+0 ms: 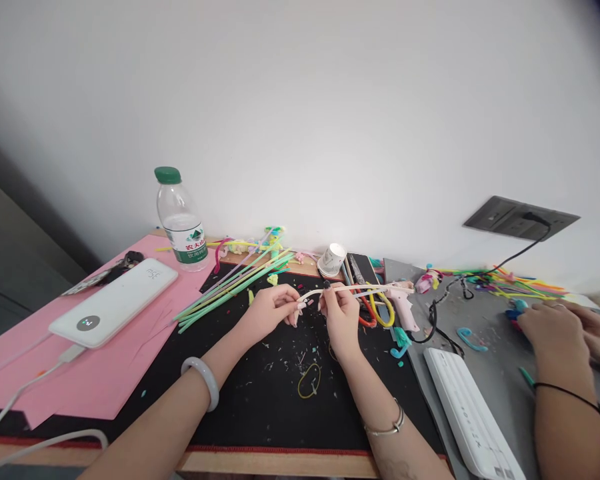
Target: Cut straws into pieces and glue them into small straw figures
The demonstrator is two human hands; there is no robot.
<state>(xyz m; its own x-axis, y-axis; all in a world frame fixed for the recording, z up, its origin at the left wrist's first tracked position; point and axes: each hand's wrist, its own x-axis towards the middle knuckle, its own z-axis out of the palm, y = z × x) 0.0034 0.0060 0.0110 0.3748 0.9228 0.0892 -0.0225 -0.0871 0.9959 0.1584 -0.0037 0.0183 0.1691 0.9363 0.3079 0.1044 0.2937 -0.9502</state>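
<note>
In the head view, both forearms reach forward over a black mat (260, 407) and the hands meet near its middle. The left hand (270, 310) has its fingers (294, 308) pinched on one end of a pale stem (360, 289). The right hand (340, 317) grips the same stem just beside it between thumb and fingertips. The stem is held above the mat and runs to the right towards a pink glue gun (404, 305).

A clear bottle (183, 223) with a green cap stands upright at the back. It looks largely empty, though its level cannot be told. A paper cup (331, 259) lies tipped beside the mat's far edge, and its inside is hidden.

The mat's near edge runs along the wooden tabletop (280, 461) rim. Open mat lies between the wrists, bearing only scraps and a yellow loop (309, 381). To the left, a white power bank (113, 300) rests on a pink sheet (105, 380). To the right, another person's hands (560, 333) work on a grey surface, well apart.
</note>
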